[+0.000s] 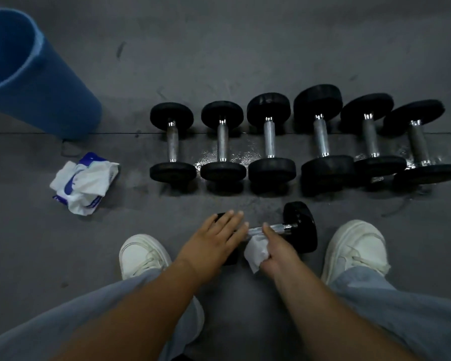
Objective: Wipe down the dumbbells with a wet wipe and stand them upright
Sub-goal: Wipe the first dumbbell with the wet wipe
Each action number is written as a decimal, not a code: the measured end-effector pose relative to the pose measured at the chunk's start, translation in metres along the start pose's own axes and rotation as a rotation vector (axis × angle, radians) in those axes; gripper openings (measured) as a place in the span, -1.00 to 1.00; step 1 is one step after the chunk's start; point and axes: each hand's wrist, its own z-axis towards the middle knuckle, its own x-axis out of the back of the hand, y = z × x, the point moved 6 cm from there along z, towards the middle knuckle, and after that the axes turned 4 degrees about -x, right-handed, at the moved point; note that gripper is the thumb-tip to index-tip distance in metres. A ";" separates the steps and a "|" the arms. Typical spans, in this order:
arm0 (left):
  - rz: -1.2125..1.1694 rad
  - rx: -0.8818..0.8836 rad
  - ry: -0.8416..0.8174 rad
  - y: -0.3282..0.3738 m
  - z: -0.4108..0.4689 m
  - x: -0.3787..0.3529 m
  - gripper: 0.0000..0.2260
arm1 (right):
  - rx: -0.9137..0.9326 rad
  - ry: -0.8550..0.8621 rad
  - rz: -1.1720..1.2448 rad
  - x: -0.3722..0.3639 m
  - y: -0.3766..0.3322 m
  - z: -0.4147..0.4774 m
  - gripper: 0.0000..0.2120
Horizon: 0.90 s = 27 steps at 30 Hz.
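The black-headed, chrome-handled dumbbell [300,227] lies on its side on the dark grey rubber floor [245,48] just before us, between our two white shoes [143,256]. Our right hand [276,246] grasps a crumpled white wet wipe [255,250] and holds it against the handle. Our left hand [219,238] rests flat, fingers straight, on the dumbbell's left head. Beyond, a row of six similar dumbbells [269,142] stands upright. Farther left lie a blue-and-white wipe packet [85,183] and a rolled blue foam mat [37,82].
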 end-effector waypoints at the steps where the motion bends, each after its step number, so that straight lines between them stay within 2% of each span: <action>1: -0.061 0.102 -0.050 -0.003 -0.001 -0.002 -0.15 | 0.035 0.056 -0.087 0.002 -0.005 -0.006 -0.72; 4: -0.153 0.395 -0.032 -0.019 -0.002 0.001 0.05 | 0.252 0.339 -0.521 0.007 -0.025 -0.031 -0.64; 5: -0.189 0.437 -0.025 -0.021 -0.003 -0.001 0.06 | 0.323 0.349 -0.595 0.002 -0.031 -0.041 -0.67; 8: -0.245 0.500 0.022 -0.014 -0.007 -0.007 -0.10 | 0.518 0.265 -0.644 -0.018 -0.043 -0.062 -0.87; 11: -0.293 0.527 0.028 -0.011 -0.006 -0.012 -0.09 | 0.763 0.153 -0.841 -0.045 -0.042 -0.061 -0.70; 13: -0.329 0.526 0.018 -0.013 -0.004 -0.013 -0.07 | 0.874 0.090 -1.010 -0.055 -0.031 -0.054 -0.70; 16: -0.381 0.529 0.023 -0.018 -0.001 -0.012 -0.08 | 1.058 0.074 -1.462 -0.052 -0.011 -0.048 -0.76; 18: -0.409 0.531 0.047 -0.019 -0.001 -0.015 -0.11 | 1.200 0.184 -1.799 -0.038 0.006 -0.041 -0.58; 19: -0.424 0.529 0.053 -0.018 -0.001 -0.016 -0.12 | 1.249 0.218 -1.880 -0.034 0.012 -0.038 -0.50; 20: -0.433 0.526 0.061 -0.017 -0.002 -0.017 -0.13 | 1.279 0.240 -1.938 -0.035 0.014 -0.040 -0.45; 24: -0.444 0.536 0.077 -0.020 -0.003 -0.018 -0.14 | 1.093 0.205 -2.144 -0.056 -0.004 -0.028 -0.46; 27: -0.448 0.507 0.039 -0.025 0.000 -0.015 -0.07 | 1.077 0.262 -2.136 -0.040 0.008 -0.039 -0.43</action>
